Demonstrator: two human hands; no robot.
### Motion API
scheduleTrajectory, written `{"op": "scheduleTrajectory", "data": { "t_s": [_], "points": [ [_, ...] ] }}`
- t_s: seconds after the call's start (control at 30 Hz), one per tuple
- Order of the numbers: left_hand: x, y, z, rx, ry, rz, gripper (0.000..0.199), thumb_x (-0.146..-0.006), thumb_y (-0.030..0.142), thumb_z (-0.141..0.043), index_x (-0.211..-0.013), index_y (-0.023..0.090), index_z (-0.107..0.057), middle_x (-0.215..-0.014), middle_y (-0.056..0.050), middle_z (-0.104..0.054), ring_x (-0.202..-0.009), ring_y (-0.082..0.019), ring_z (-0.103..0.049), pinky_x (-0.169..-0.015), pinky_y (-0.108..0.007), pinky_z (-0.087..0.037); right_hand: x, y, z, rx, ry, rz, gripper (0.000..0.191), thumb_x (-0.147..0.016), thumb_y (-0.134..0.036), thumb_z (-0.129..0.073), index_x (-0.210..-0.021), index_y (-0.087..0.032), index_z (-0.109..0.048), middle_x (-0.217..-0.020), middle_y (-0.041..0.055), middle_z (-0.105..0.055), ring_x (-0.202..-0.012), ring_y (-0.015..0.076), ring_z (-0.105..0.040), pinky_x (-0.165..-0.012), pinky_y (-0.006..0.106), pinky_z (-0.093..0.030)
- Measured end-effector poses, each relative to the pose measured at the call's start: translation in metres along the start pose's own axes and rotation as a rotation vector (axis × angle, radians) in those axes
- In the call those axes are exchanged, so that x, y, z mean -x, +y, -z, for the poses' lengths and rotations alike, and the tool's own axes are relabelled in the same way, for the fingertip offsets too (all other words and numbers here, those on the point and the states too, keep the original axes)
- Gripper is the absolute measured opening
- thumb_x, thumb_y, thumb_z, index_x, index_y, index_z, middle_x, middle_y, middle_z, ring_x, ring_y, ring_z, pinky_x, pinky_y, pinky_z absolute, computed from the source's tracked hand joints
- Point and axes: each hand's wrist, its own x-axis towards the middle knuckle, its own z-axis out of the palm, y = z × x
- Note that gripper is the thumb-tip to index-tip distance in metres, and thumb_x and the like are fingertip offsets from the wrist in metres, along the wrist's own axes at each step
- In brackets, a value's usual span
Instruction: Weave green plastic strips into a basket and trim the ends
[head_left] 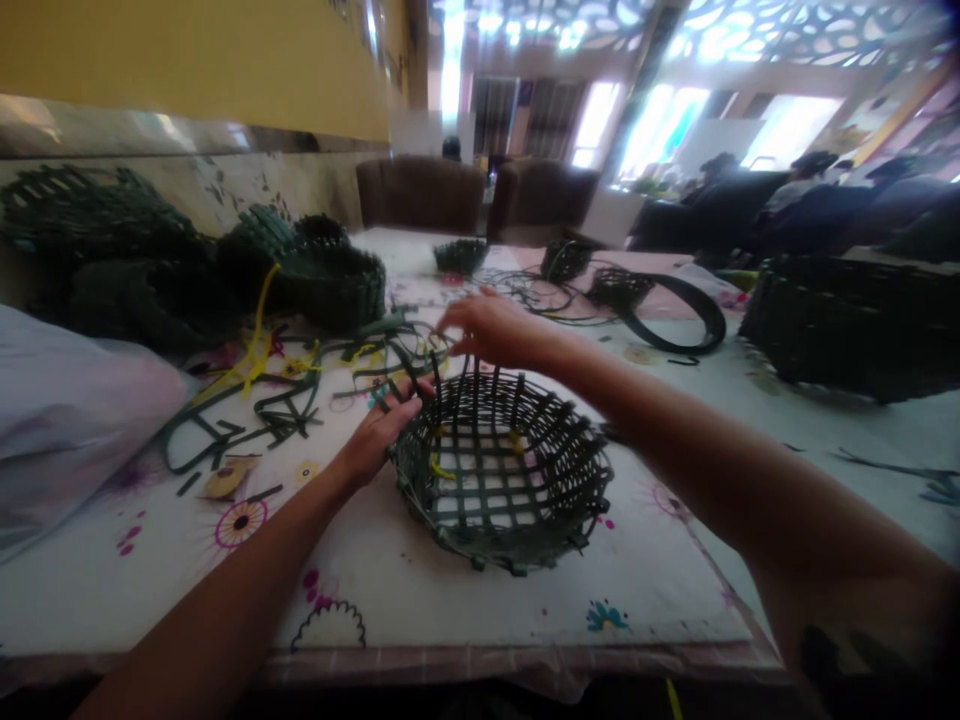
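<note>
A shallow, open-weave basket of dark green plastic strips [502,525] sits on the floral tablecloth in front of me, with its upright strips standing loose around the far side. My left hand [379,435] is at the basket's near-left rim, fingers wrapped around several strips. My right hand [487,330] is above the far rim, fingertips pinched together close to the tops of the uprights. I cannot tell whether it holds a thin strip. Small yellow pieces [442,467] lie inside the basket.
Loose green and yellow strips [255,420] lie left of the basket, beyond them several woven basket pieces [330,285]. A large dark basket [847,325] stands at right, a coiled strip [675,315] far ahead. A white plastic bag [67,420] lies at left. Seated people [817,200] are beyond.
</note>
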Motion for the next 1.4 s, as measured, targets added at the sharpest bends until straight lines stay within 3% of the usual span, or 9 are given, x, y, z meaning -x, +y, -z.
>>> {"op": "scheduleTrajectory", "data": {
  "t_s": [0.23, 0.5, 0.63, 0.73, 0.87, 0.97, 1.13, 1.23, 1.4],
  "points": [
    [-0.001, -0.006, 0.003, -0.024, 0.017, 0.009, 0.024, -0.091, 0.039, -0.051, -0.104, 0.02, -0.059, -0.142, -0.005, -0.052, -0.138, -0.027, -0.039, -0.116, -0.04, -0.028, -0.001, 0.029, 0.0, 0.215, -0.145, 0.097, 0.015, -0.086, -0.014, -0.059, -0.09, -0.02, -0.072, -0.093, 0.0051, -0.07, -0.085, 0.0164, -0.059, -0.077, 0.029, -0.038],
    [-0.002, -0.006, 0.005, 0.005, 0.008, 0.032, 0.025, -0.09, 0.038, -0.051, -0.105, 0.019, -0.058, -0.133, -0.006, -0.058, -0.131, -0.026, -0.046, -0.113, -0.04, -0.032, -0.023, -0.005, 0.001, 0.033, -0.242, 0.169, 0.02, -0.08, -0.006, -0.054, -0.076, -0.018, -0.069, -0.066, -0.0009, -0.063, -0.061, 0.0102, -0.046, -0.063, 0.027, -0.03],
    [-0.002, -0.006, 0.004, -0.005, 0.016, 0.033, 0.025, -0.089, 0.038, -0.051, -0.104, 0.019, -0.055, -0.136, -0.007, -0.056, -0.128, -0.026, -0.048, -0.11, -0.04, -0.035, -0.024, 0.003, -0.006, -0.067, -0.183, 0.146, 0.017, -0.079, -0.005, -0.056, -0.076, -0.017, -0.068, -0.068, -0.0016, -0.064, -0.061, 0.0091, -0.045, -0.063, 0.025, -0.032],
    [-0.002, -0.005, 0.001, -0.016, 0.024, 0.001, 0.021, -0.088, 0.036, -0.051, -0.1, 0.019, -0.054, -0.141, -0.008, -0.053, -0.134, -0.026, -0.044, -0.113, -0.039, -0.031, -0.016, 0.019, -0.013, -0.167, -0.108, 0.075, 0.017, -0.081, -0.007, -0.059, -0.09, -0.016, -0.07, -0.077, -0.0004, -0.068, -0.067, 0.0101, -0.051, -0.067, 0.024, -0.037],
    [-0.002, -0.003, -0.002, 0.018, 0.02, 0.011, 0.019, -0.086, 0.033, -0.051, -0.097, 0.019, -0.053, -0.142, -0.008, -0.052, -0.135, -0.027, -0.042, -0.113, -0.041, -0.03, 0.001, 0.024, -0.014, -0.208, 0.009, 0.052, 0.045, -0.085, -0.012, -0.062, -0.129, -0.021, -0.059, -0.11, 0.0048, -0.07, -0.094, 0.0159, -0.061, -0.085, 0.029, -0.044],
    [-0.001, -0.002, -0.002, 0.035, 0.02, 0.013, 0.019, -0.086, 0.033, -0.052, -0.098, 0.019, -0.054, -0.142, -0.008, -0.052, -0.136, -0.027, -0.042, -0.113, -0.042, -0.03, 0.012, 0.021, -0.013, -0.122, 0.107, -0.023, 0.05, -0.087, -0.018, -0.063, -0.137, -0.021, -0.055, -0.127, 0.0104, -0.063, -0.111, 0.0229, -0.059, -0.097, 0.037, -0.043],
    [-0.001, -0.006, 0.001, 0.091, 0.019, 0.021, 0.02, -0.086, 0.032, -0.054, -0.1, 0.019, -0.056, -0.142, -0.007, -0.052, -0.136, -0.028, -0.041, -0.113, -0.043, -0.032, 0.027, 0.024, -0.017, -0.141, 0.12, -0.172, 0.064, -0.086, -0.023, -0.067, -0.146, -0.022, -0.044, -0.128, 0.0115, -0.064, -0.108, 0.0235, -0.062, -0.094, 0.036, -0.047],
    [-0.003, -0.007, 0.007, 0.105, 0.025, 0.033, 0.023, -0.086, 0.034, -0.056, -0.102, 0.019, -0.06, -0.142, -0.007, -0.053, -0.136, -0.028, -0.042, -0.115, -0.042, -0.029, 0.036, 0.027, -0.02, -0.167, 0.005, -0.33, 0.07, -0.081, -0.032, -0.072, -0.145, -0.019, -0.047, -0.111, 0.0107, -0.072, -0.096, 0.0232, -0.065, -0.084, 0.033, -0.049],
    [-0.003, -0.001, 0.021, 0.126, 0.076, 0.115, 0.041, -0.085, 0.041, -0.06, -0.12, 0.019, -0.062, -0.132, -0.009, -0.06, -0.121, -0.029, -0.055, -0.104, -0.042, -0.041, 0.056, 0.023, -0.022, -0.212, -0.251, -0.424, 0.03, -0.081, -0.021, -0.062, -0.108, -0.016, -0.075, -0.084, 0.0066, -0.074, -0.067, 0.0159, -0.063, -0.065, 0.027, -0.045]
  ]
}}
